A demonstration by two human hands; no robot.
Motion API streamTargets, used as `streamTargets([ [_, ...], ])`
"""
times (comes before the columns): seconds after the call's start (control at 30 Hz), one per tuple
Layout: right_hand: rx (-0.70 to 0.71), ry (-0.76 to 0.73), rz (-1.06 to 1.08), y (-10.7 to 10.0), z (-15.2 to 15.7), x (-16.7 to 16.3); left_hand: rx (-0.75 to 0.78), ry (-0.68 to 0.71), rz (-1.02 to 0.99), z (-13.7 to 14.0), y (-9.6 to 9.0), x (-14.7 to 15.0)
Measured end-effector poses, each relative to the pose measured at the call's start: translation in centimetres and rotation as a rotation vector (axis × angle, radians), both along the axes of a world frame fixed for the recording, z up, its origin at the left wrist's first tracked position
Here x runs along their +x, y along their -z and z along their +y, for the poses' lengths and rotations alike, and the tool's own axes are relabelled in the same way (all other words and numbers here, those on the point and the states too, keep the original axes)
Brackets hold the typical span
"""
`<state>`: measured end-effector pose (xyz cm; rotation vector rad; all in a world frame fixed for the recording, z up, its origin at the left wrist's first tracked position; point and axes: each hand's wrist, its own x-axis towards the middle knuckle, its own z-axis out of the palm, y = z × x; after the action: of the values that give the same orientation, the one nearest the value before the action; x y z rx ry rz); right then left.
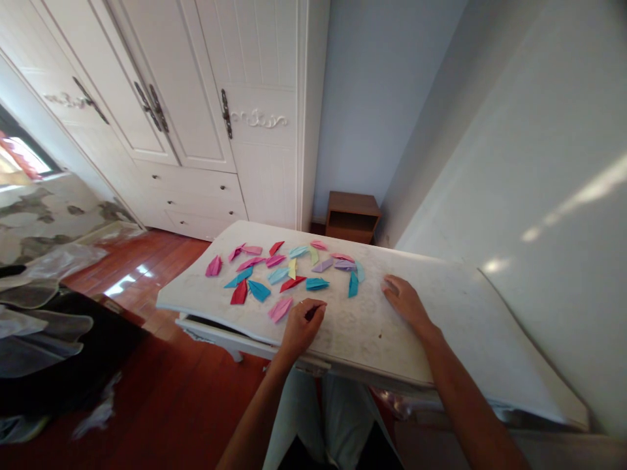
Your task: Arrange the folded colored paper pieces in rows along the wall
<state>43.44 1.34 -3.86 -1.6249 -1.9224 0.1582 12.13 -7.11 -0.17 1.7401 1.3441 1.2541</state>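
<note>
Several folded paper pieces (292,283), slim and pointed, lie scattered over the left half of the white table (362,339). They are pink, red, blue, light blue, purple, yellow and green. At the table's front edge my left hand (304,321) is loosely curled, thumb close to the fingers, and I see nothing in it. Just to its left is a pink folded piece (280,309). My right hand (405,299) rests on the tabletop with fingers slightly bent and apart, holding nothing. The nearest paper to it is a blue folded piece (353,284), on its left.
A white wardrobe (264,156) stands behind the table, and a brown nightstand (353,212) is in the corner. The wall (529,163) borders the table on the right. Dark cloth and plastic (59,326) lie at the left. A drawer (225,333) under the tabletop sits slightly pulled out.
</note>
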Motion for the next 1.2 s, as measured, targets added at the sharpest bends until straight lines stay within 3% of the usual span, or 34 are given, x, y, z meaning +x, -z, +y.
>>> streamTargets([
  [0.2, 0.102, -0.078, -0.047, 0.6, -4.4, -0.1, -0.009, 0.029, -0.021, 0.1, 0.1, -0.1],
  [0.37, 0.134, -0.054, -0.138, 0.4, -5.3, -0.8, -0.017, 0.047, -0.049, 0.0, 0.2, -0.1],
  [0.57, 0.109, -0.094, -0.112, 0.5, -2.9, -2.1, -0.012, 0.065, -0.053, 0.0, 0.5, -0.1],
  [0.73, 0.056, -0.259, -0.096, 0.1, 2.1, -5.0, 0.001, 0.068, -0.053, 0.2, 0.8, -0.1],
  [0.93, -0.015, -0.285, -0.187, -1.0, 8.0, -8.3, 0.009, 0.083, -0.038, 0.1, 0.7, -0.2],
  [1.03, -0.028, -0.28, -0.206, -1.2, 8.2, -8.4, 0.008, 0.087, -0.029, 0.0, 0.7, -0.2],
  [1.2, -0.043, -0.251, -0.218, -1.1, 4.5, -7.0, 0.008, 0.09, -0.01, 0.0, 0.7, -0.2],
])
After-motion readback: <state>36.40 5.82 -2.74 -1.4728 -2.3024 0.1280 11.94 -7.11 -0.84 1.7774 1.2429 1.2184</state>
